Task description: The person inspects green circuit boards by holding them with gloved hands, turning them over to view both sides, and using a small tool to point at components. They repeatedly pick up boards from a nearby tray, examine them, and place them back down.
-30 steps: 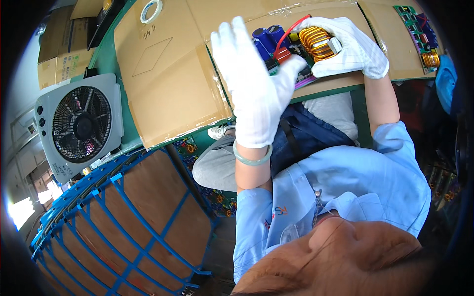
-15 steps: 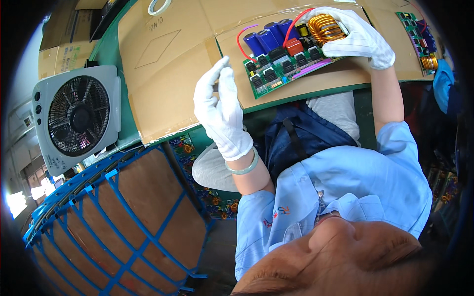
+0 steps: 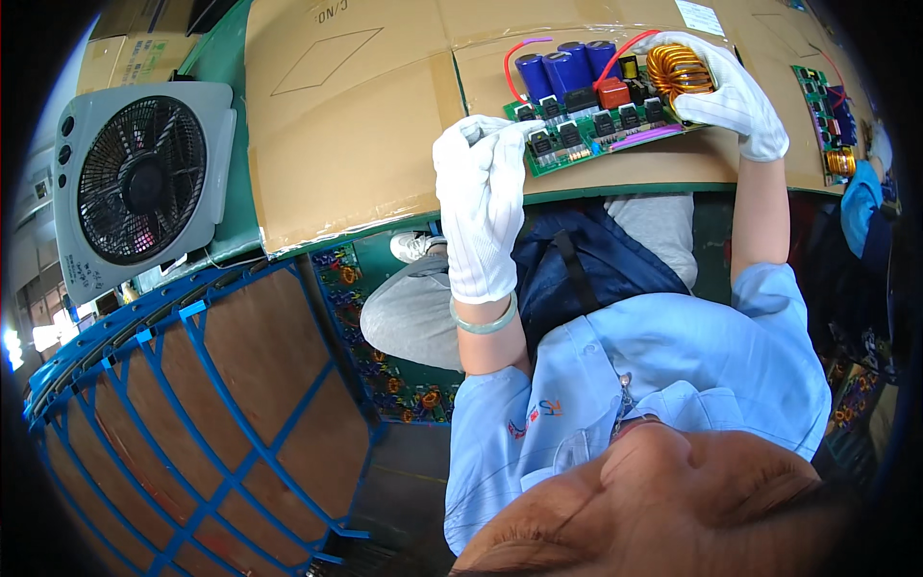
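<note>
A green circuit board (image 3: 630, 135) with blue capacitors (image 3: 567, 69), black parts and a purple strip lies tilted on the cardboard. Both my hands wear white gloves. My right hand (image 3: 745, 106) curls round the copper-wound coil (image 3: 679, 71) at the board's right end, thumb below and fingers above. At the board's left end is my left hand (image 3: 481, 207), its fingers bent together and their tips on the corner; the exact grip is partly hidden by the glove. Red wires (image 3: 512, 72) rise from the board.
Cardboard (image 3: 356, 135) covers the green table. A second circuit board (image 3: 827, 120) lies at the far right, near blue cloth (image 3: 860, 197). A box fan (image 3: 144, 178) stands at the left. Below it is a blue-strapped brown panel (image 3: 260, 385). More boards (image 3: 413, 399) sit under the table edge.
My left hand has moved right to the board's left end, its fingers folding in. The right hand stays on the coil. The whole view has shifted somewhat.
</note>
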Demonstrator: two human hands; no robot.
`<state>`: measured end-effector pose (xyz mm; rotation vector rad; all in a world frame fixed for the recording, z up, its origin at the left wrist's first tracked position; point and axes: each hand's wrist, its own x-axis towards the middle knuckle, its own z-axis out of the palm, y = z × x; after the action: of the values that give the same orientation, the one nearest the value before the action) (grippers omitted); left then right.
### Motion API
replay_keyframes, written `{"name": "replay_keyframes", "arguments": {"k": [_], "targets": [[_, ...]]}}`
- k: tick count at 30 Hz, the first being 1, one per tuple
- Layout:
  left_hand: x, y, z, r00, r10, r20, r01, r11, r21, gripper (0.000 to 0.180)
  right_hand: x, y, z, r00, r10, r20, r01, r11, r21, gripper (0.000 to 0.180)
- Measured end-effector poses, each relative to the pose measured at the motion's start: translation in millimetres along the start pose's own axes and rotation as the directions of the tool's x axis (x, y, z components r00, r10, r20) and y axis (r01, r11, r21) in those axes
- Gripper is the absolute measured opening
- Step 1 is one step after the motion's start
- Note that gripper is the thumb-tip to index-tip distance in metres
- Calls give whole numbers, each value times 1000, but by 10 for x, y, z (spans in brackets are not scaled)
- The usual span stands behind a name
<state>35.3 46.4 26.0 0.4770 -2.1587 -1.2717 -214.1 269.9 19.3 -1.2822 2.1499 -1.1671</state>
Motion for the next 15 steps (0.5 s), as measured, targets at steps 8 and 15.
{"name": "replay_keyframes", "arguments": {"k": [8,15], "targets": [[-23,-27,28,998,57,-37,-58,998,-21,16,-17,16,-1,1000,-25,-4,25,999,34,69],[54,-140,-25,987,161,-13,-159,985,67,24,27,-47,18,1000,2,19,-3,996,84,69]]}}
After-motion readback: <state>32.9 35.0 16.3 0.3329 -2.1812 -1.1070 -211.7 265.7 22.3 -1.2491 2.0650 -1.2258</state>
